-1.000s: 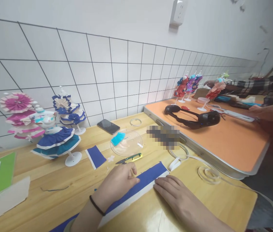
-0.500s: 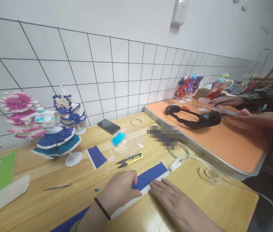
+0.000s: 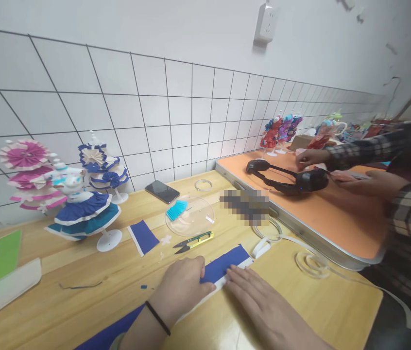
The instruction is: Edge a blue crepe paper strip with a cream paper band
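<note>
A long blue paper strip with a white edge (image 3: 223,262) runs diagonally across the near part of the wooden table. My left hand (image 3: 181,284), a black band on its wrist, is curled over the strip, its thumb pressed along the white edge; the fingertips are hidden. To its right, my right hand (image 3: 254,294) lies flat with its fingers stretched out, the tips touching the white edge. Yellow-handled thread snips (image 3: 195,241) lie just beyond. A shorter blue and white piece (image 3: 144,237) is to their left.
A clear round dish (image 3: 198,223) holds a pleated turquoise piece (image 3: 177,210). Behind are a phone (image 3: 162,191) and ruffled dress figures on stands (image 3: 81,209). White ribbon (image 3: 313,265) coils at right. On the orange table (image 3: 336,228) sits a black headset (image 3: 289,180), near a co-worker's hands (image 3: 380,183).
My left hand has shifted slightly right along the strip, its thumb a little farther out. My right hand stays nearly still. The co-worker's hands have moved left, closer to the headset.
</note>
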`<state>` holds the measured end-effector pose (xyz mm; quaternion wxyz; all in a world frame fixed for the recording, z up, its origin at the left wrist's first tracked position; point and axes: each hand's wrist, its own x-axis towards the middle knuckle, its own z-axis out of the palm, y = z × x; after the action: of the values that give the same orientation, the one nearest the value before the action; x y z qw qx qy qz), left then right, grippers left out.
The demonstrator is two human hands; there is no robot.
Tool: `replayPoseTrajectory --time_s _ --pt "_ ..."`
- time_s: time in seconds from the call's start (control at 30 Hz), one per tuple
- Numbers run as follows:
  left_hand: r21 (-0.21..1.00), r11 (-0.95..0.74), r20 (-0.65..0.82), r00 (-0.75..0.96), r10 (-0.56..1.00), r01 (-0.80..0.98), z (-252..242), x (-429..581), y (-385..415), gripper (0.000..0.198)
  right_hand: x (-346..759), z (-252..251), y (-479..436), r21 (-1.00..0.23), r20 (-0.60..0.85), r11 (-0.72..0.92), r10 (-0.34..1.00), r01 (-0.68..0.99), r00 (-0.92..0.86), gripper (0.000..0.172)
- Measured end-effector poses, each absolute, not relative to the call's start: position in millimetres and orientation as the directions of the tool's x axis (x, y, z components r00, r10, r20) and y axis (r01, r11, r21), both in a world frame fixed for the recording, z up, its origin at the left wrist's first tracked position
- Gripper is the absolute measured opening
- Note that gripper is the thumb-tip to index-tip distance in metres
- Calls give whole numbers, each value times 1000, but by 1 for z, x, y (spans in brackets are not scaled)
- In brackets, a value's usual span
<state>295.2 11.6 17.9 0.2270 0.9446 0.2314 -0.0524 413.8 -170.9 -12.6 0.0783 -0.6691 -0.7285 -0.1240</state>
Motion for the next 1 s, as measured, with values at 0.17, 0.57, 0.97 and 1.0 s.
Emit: replayPoseTrajectory --time_s 0.17,0.57,0.97,1.0 --pt "414 -783 -224 886 406 464 18 296 12 17 412 -20 -167 24 255 44 966 999 -49 47" --pt "442 -776 -235 892 385 451 14 296 17 27 429 -40 -179 118 333 -213 929 970 163 43" --pt "432 -778 -224 890 397 456 13 296 17 29 421 -34 -177 167 260 -125 962 978 78 46" --pt "431 -777 -226 889 398 458 13 296 17 29 423 -37 -178 193 268 -151 959 969 96 46"
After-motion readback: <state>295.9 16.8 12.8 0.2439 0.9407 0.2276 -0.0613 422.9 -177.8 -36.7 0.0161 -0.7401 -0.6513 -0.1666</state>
